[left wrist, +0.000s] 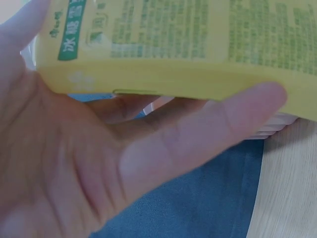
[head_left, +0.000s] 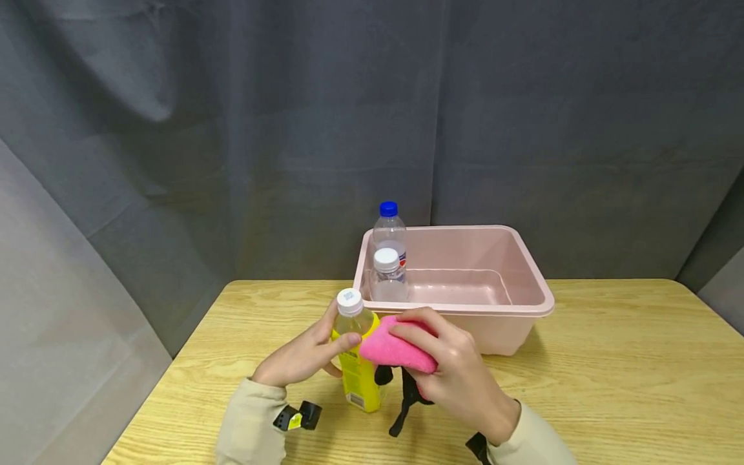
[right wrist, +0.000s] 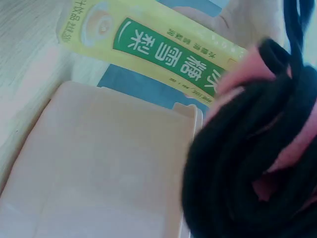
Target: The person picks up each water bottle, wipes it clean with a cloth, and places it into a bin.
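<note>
A plastic drink bottle [head_left: 359, 374] with a yellow label and a white cap stands slightly tilted at the front of the table. My left hand [head_left: 302, 355] grips it around the upper part, thumb on the near side. In the left wrist view, that thumb lies along the bottle's yellow label [left wrist: 173, 77]. My right hand [head_left: 462, 371] holds a bunched pink cloth [head_left: 395, 347] against the bottle's right shoulder. Black fabric [head_left: 409, 397] hangs below the cloth; in the right wrist view, the black fabric [right wrist: 223, 163] appears folded together with pink.
Just behind my hands is a pale pink plastic tub [head_left: 511, 329]. At its left end stand a clear bottle with a blue cap [head_left: 388, 209] and another with a white cap [head_left: 386, 259]. A wooden table [head_left: 628, 374] lies beneath, with a dark grey curtain [head_left: 325, 129] behind.
</note>
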`<state>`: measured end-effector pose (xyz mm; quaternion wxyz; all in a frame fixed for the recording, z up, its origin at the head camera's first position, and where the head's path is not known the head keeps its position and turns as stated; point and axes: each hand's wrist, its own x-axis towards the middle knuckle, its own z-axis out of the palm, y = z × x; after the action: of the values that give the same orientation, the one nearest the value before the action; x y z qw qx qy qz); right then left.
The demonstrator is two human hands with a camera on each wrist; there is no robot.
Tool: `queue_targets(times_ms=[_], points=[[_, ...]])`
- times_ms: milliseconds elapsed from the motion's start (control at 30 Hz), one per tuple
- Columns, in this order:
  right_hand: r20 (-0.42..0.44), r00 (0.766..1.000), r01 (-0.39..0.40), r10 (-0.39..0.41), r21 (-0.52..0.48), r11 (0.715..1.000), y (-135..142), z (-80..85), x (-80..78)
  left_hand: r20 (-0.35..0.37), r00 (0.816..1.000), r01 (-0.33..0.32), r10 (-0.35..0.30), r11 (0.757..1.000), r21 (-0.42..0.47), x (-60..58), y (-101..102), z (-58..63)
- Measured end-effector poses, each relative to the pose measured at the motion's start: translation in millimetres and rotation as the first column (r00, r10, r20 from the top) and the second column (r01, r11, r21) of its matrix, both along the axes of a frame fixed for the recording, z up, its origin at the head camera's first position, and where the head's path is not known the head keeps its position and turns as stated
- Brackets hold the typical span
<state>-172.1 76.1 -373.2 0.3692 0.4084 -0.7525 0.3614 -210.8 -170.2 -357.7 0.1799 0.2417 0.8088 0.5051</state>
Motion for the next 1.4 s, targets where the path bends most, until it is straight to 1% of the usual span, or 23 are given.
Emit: queue_targets(times_ms=[67, 167, 267, 333, 500, 667, 733, 867, 933, 1000, 1100, 1167, 1267, 1333, 1400], points=[[-0.034, 0.999, -0.004, 0.003, -0.057, 0.998, 0, 1.7, 0.7, -0.004, 1.000, -0.002, 0.002, 1.000, -0.005, -0.1, 0, -0.5], [-0.111, 0.994, -0.037, 0.022, -0.141, 0.989, -2, 2.1, 0.5, -0.017, 1.000, -0.002, 0.002, 1.000, -0.008, -0.3, -1, -1.3], [-0.175, 0.984, -0.068, 0.035, -0.192, 0.979, -4, 1.5, -0.7, -0.028, 1.000, 0.011, -0.011, 1.000, -0.006, -0.3, -2, -1.7], [-0.178, 0.983, -0.074, 0.039, -0.195, 0.978, -5, 0.4, -0.9, -0.035, 0.999, 0.020, -0.021, 1.000, -0.005, -0.3, -2, -1.8], [-0.155, 0.987, -0.057, 0.036, -0.133, 0.989, -6, -2.7, -0.5, -0.040, 0.999, 0.029, -0.029, 1.000, -0.006, -0.4, -2, -1.4], [-0.143, 0.990, -0.034, 0.019, -0.104, 0.994, -5, -3.3, -0.8, -0.032, 0.999, 0.033, -0.033, 0.999, -0.001, -0.3, -1, -0.5], [-0.118, 0.993, -0.017, 0.010, -0.062, 0.998, -4, -3.1, -0.1, -0.032, 0.999, 0.031, -0.032, 0.999, -0.003, -0.1, -1, -0.9], [-0.076, 0.997, 0.005, -0.001, 0.058, 0.998, -2, -1.7, 0.1, -0.035, 0.999, 0.026, -0.026, 1.000, -0.001, 0.1, -2, -1.2], [-0.065, 0.998, -0.003, 0.009, 0.096, 0.995, -2, -0.6, -0.4, -0.039, 0.999, 0.027, -0.027, 1.000, -0.001, 0.0, -2, -0.8], [-0.054, 0.998, -0.018, 0.024, 0.109, 0.994, 0, 0.4, -1.0, -0.040, 0.999, 0.026, -0.027, 1.000, -0.004, -0.4, -3, -0.4], [-0.032, 0.999, -0.034, 0.039, 0.134, 0.990, 2, 0.2, -1.5, -0.027, 1.000, 0.008, -0.008, 1.000, -0.006, -1.2, -2, -0.4], [-0.005, 0.999, -0.035, 0.037, 0.184, 0.982, 3, -2.0, -2.0, -0.012, 1.000, -0.009, 0.009, 1.000, -0.005, -1.6, -1, -1.1], [0.066, 0.998, -0.031, 0.012, 0.297, 0.954, 3, -9.6, -2.9, 0.002, 1.000, -0.022, 0.022, 1.000, 0.002, -1.7, -1, -2.2], [0.128, 0.992, -0.032, -0.019, 0.387, 0.921, 3, -15.4, -4.0, 0.003, 1.000, -0.023, 0.023, 1.000, 0.003, -1.4, -1, -2.4], [0.195, 0.979, -0.043, -0.056, 0.469, 0.882, 2, -21.4, -5.3, 0.007, 1.000, -0.021, 0.021, 1.000, 0.004, -1.1, 0, -2.0]])
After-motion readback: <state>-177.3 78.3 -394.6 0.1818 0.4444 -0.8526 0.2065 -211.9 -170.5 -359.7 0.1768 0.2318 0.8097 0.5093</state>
